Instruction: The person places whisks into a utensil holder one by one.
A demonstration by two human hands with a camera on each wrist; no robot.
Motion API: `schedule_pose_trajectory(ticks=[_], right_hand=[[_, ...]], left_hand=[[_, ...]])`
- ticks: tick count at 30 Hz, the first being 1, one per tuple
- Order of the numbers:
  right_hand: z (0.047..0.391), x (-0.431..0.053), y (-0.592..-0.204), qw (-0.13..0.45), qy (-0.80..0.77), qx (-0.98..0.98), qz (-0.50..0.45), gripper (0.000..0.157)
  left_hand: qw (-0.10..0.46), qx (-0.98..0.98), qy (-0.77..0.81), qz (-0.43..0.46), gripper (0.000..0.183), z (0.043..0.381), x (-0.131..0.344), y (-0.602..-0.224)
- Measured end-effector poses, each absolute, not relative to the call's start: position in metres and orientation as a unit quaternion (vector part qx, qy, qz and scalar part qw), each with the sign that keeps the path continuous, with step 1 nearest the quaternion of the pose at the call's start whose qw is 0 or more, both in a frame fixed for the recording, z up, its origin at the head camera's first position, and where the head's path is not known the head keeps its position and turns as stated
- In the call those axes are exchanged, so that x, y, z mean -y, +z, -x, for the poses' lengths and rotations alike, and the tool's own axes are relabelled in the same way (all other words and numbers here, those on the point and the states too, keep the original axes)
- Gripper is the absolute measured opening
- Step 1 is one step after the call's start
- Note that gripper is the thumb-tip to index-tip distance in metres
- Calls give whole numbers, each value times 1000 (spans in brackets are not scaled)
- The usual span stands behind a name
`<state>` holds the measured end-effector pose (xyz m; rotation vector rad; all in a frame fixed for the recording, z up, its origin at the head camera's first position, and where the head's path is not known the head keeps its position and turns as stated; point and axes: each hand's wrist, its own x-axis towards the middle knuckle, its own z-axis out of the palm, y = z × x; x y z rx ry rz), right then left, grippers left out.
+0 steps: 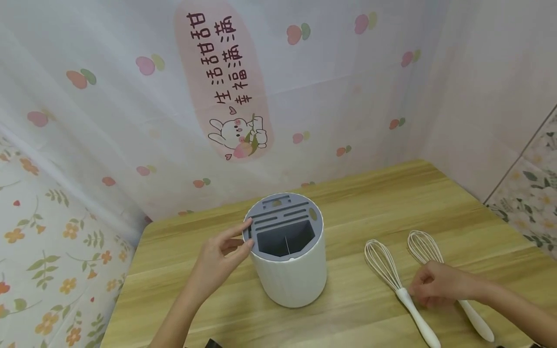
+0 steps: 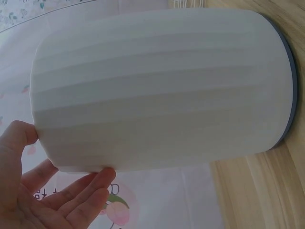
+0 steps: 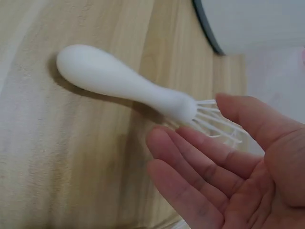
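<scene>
A round white utensil holder with a grey slotted insert stands upright on the wooden table. My left hand rests at its left rim, thumb and index fingertip apart along the edge. In the left wrist view, fingers of the left hand touch the ribbed white wall with a loose spread. To the right lie two whisks with white handles, the left whisk and the right whisk. Between them hovers my right hand, covering part of the right one. In the right wrist view, its thumb and fingers are parted beside a whisk neck.
The wooden table ends at a white curtain printed with fruit and a rabbit. Floral cloth hangs along the left side, and more flowered fabric is at the right.
</scene>
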<state>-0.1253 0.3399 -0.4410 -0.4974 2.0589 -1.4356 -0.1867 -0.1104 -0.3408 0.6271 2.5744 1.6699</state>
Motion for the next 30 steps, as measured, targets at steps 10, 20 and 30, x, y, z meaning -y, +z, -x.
schedule_pose_trajectory(ticks=[10, 20, 30], right_hand=[[123, -339, -456, 358, -537, -751, 142, 31], [116, -340, -465, 356, -554, -734, 166, 26], [129, -337, -444, 311, -532, -763, 193, 24]], left_hand=[[3, -813, 546, -202, 43, 185, 110, -338], [4, -809, 553, -200, 42, 184, 106, -341], [-10, -810, 550, -202, 41, 183, 109, -342]])
